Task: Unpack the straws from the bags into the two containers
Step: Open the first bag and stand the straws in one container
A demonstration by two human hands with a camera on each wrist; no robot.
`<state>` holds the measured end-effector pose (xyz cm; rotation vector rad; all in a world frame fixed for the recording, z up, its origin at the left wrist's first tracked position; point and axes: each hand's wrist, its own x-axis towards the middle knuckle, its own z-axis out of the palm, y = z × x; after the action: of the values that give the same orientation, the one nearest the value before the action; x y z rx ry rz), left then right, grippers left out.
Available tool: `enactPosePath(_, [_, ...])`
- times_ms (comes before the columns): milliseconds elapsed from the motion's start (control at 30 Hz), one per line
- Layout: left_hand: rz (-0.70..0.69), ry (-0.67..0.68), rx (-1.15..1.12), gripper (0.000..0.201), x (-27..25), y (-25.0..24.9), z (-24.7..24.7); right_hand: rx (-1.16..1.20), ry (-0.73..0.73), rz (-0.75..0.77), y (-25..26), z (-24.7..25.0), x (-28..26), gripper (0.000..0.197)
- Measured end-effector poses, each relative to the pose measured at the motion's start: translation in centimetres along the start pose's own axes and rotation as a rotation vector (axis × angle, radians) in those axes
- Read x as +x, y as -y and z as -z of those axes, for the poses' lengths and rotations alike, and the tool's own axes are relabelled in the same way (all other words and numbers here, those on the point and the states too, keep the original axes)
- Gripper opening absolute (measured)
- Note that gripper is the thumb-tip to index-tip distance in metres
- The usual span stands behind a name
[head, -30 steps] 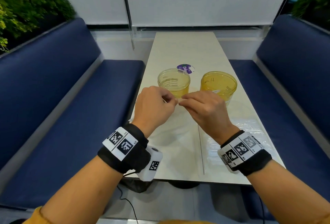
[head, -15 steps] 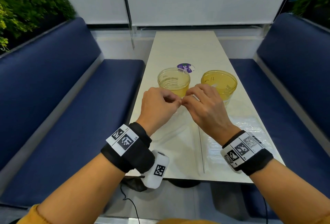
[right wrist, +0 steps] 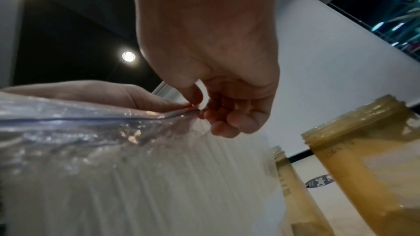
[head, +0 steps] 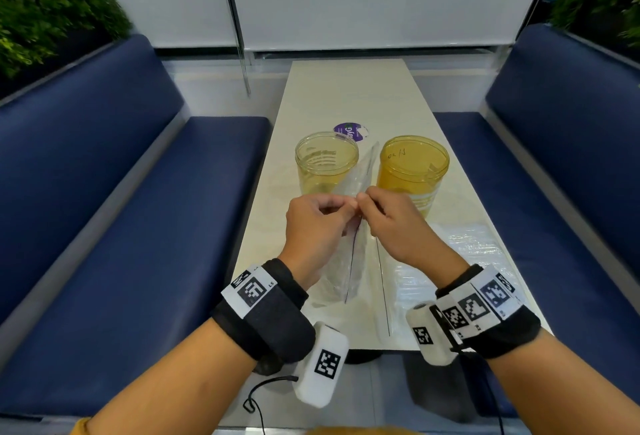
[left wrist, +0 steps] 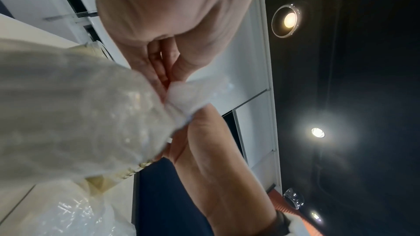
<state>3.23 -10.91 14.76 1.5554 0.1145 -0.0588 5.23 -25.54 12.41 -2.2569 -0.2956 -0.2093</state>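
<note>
A clear zip bag (head: 350, 261) of white straws (right wrist: 181, 177) is held on edge above the table's near half. My left hand (head: 341, 207) and right hand (head: 367, 201) both pinch its top seam, fingertips nearly touching. In the left wrist view the left fingers (left wrist: 162, 71) pinch the crumpled bag top (left wrist: 188, 94). The right wrist view has the right fingers (right wrist: 204, 110) on the blue zip line (right wrist: 90, 118). Just beyond the hands stand two open yellow containers, one left (head: 325, 164) and one right (head: 414, 167).
A second clear bag (head: 467, 254) lies flat on the white table (head: 346, 88) at the near right. A purple round sticker (head: 349, 131) sits behind the left container. Blue benches (head: 138, 226) flank the table on both sides.
The bag has come up from lying flat on the table and now stands on edge between my hands. Both hands keep pinching its top and have drawn slightly nearer to me.
</note>
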Motion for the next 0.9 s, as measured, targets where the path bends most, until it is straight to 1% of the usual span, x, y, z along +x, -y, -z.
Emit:
enactPosePath(100, [0.024,0.015,-0.043,0.012,-0.1,-0.1,0.0,0.033,0.012,-0.016,-0.1,0.1,-0.4,0.034])
enactPosePath(167, [0.054,0.010,-0.082,0.020,0.0,-0.3,0.0,0.018,-0.010,-0.016,-0.2,0.1,-0.6,0.034])
enactPosePath(233, [0.025,-0.018,-0.031,0.022,0.1,-0.3,0.0,-0.023,-0.037,0.000,-0.1,0.0,-0.8,0.034])
enactPosePath(300, [-0.080,-0.064,0.117,0.018,0.3,-0.3,0.0,-0.075,-0.054,0.005,0.5,-0.1,-0.9,0.034])
enactPosePath(400, [-0.251,-0.125,0.359,0.015,0.6,-0.6,0.4,-0.121,-0.052,-0.034,1.1,0.2,-0.7,0.032])
enactPosePath(467, [-0.304,-0.158,0.449,0.021,1.3,-1.1,1.2,-0.155,-0.053,-0.070,1.2,0.7,-0.6,0.031])
enactPosePath(533, [-0.335,-0.150,0.595,0.028,1.9,-1.9,1.8,-0.244,-0.075,-0.083,1.2,1.4,-0.7,0.032])
enactPosePath(600, [-0.370,-0.154,0.779,0.026,2.2,-2.6,2.0,-0.334,-0.108,-0.076,1.7,2.0,-0.7,0.037])
enactPosePath(667, [-0.391,-0.192,0.919,0.013,2.1,-3.3,2.0,-0.375,-0.123,-0.073,2.2,2.7,-0.6,0.036])
enactPosePath(733, [-0.385,-0.186,1.027,0.012,2.1,-3.8,2.3,-0.420,-0.117,-0.085,2.5,3.5,-0.4,0.034])
enactPosePath(767, [-0.377,-0.166,1.067,0.016,2.1,-4.0,2.5,-0.453,-0.115,-0.099,2.5,3.9,-0.3,0.033])
enactPosePath(800, [-0.368,-0.146,1.101,0.025,2.2,-4.3,2.8,-0.496,-0.121,-0.124,2.6,4.4,-0.2,0.031])
enactPosePath(833, [-0.345,-0.129,1.135,0.034,2.4,-4.6,3.3,-0.553,-0.137,-0.148,2.6,4.9,-0.1,0.028])
enactPosePath(900, [-0.284,-0.104,1.219,0.045,2.8,-5.2,4.3,-0.701,-0.155,-0.177,2.6,5.9,-0.2,0.020])
